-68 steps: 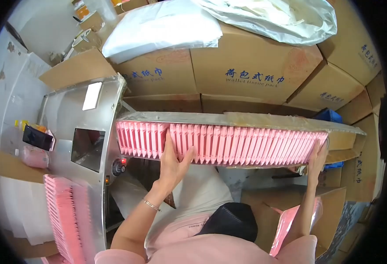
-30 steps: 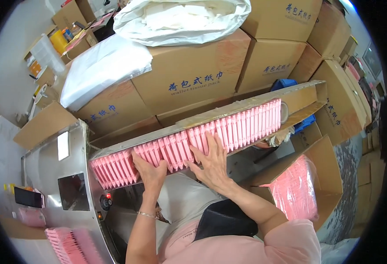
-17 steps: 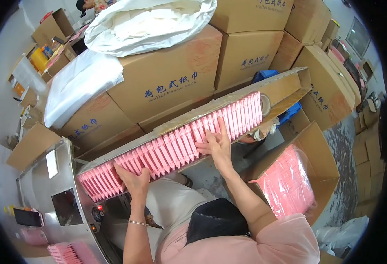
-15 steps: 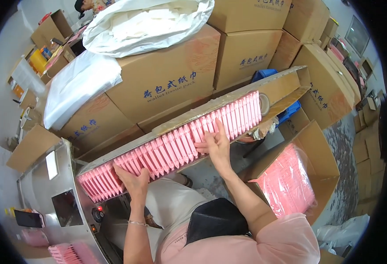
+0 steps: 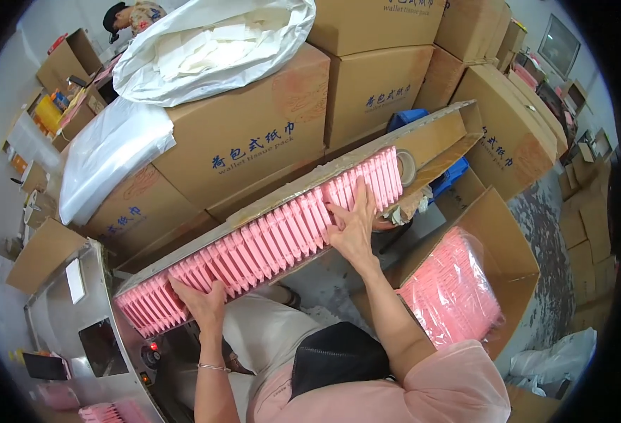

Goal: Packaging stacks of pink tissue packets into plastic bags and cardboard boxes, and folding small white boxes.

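- Slim pink packets (image 5: pixel 268 243) stand in a row along the long, narrow cardboard-and-metal trough (image 5: pixel 446 143).
- Left hand (image 5: pixel 203 303): fingers spread, touching packets toward the trough's left end; right hand (image 5: pixel 354 236): fingers spread over packets nearer its right end.
- A beige ring-shaped tape roll (image 5: pixel 408 169) sits inside the trough, just beside the row's right end.
- Right of the trough, an open brown cardboard box (image 5: pixel 513 261) holds a clear-wrapped pink bundle (image 5: pixel 455 289).
- Behind the trough, brown cartons (image 5: pixel 254 106) bear a white plastic sack (image 5: pixel 137 77).
- A grey sheet-metal machine (image 5: pixel 53 324) adjoins the trough's left end.
- Scuffed grey floor (image 5: pixel 542 225) shows right of the trough.
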